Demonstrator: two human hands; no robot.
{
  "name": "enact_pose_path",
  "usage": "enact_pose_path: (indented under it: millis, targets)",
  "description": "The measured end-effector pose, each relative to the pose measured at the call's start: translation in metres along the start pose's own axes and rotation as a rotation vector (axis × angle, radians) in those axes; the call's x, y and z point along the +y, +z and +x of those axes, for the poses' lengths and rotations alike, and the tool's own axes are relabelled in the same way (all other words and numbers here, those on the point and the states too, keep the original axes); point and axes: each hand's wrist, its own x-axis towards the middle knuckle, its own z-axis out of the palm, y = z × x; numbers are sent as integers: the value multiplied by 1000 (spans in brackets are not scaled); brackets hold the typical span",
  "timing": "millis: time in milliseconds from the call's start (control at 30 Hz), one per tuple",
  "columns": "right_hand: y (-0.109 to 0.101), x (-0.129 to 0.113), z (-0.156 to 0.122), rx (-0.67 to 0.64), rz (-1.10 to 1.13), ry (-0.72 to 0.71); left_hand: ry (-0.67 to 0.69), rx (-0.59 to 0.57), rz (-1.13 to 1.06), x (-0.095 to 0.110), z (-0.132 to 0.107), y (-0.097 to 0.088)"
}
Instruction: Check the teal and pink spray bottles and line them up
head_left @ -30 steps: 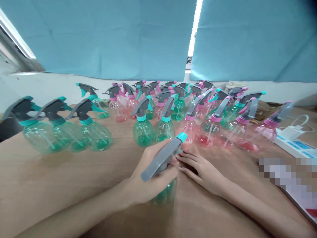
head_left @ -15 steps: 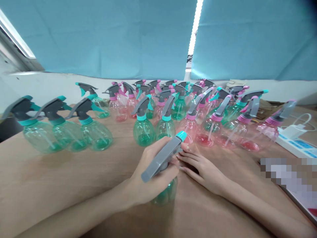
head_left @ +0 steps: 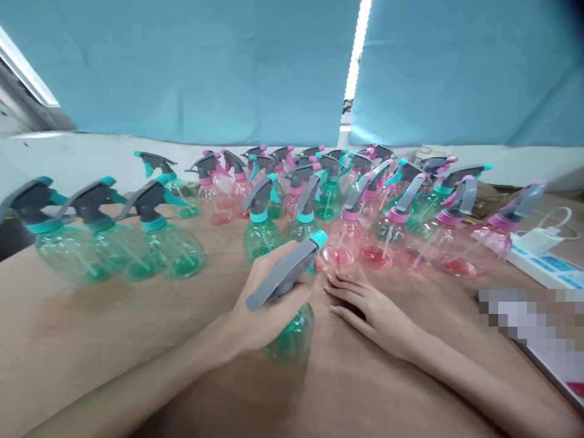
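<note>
My left hand [head_left: 269, 298] is wrapped round the neck of a green spray bottle [head_left: 294, 334] with a grey trigger head and a turquoise nozzle. Its neck and trigger are mostly hidden by my fingers. My right hand [head_left: 365, 304] rests on the wooden table [head_left: 392, 395], fingers stretched out and apart, holding nothing. Just beyond my hands stand a green spray bottle [head_left: 261, 237] and a pink spray bottle [head_left: 341, 243], both upright.
Several green spray bottles [head_left: 176, 252] stand in a row at the left. Many pink and green ones crowd the back. At the right are a white power strip [head_left: 542, 261] with a plug and cable, and a flat, partly blurred-out object [head_left: 538, 340]. Blue cloth [head_left: 219, 73] hangs behind.
My left hand has moved a little left and away from me with the green spray bottle, apart from my right hand. The right hand has stayed in place.
</note>
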Motion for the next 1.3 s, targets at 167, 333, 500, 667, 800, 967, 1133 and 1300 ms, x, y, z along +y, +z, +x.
enact_pose_path:
  millis: [167, 333, 500, 667, 800, 967, 1133, 1300]
  targets:
    - [-1, -1, 1, -12, -10, 8, 29, -45, -41, 4, 1, -1]
    - [-1, -1, 1, -13, -10, 12, 35, -44, -58, 3, 2, -2]
    - [-1, -1, 1, -8, -1, 16, 27, -4, -2, -1, 4, -4]
    - [-2, -2, 1, -10, 8, 12, 4, 41, -22, -8, 7, -6]
    - [-2, -3, 1, 8, 24, 6, -8, 53, -59, -10, 7, -4]
    - [-2, -2, 0, -12, 0, 11, -28, 74, -51, -9, 6, -2]
    - [-2, -1, 0, -32, -17, 21, -6, 44, -145, -13, 7, -1]
    - [-2, -2, 0, -7, 8, 15, -31, 42, -148, -13, 7, -2]
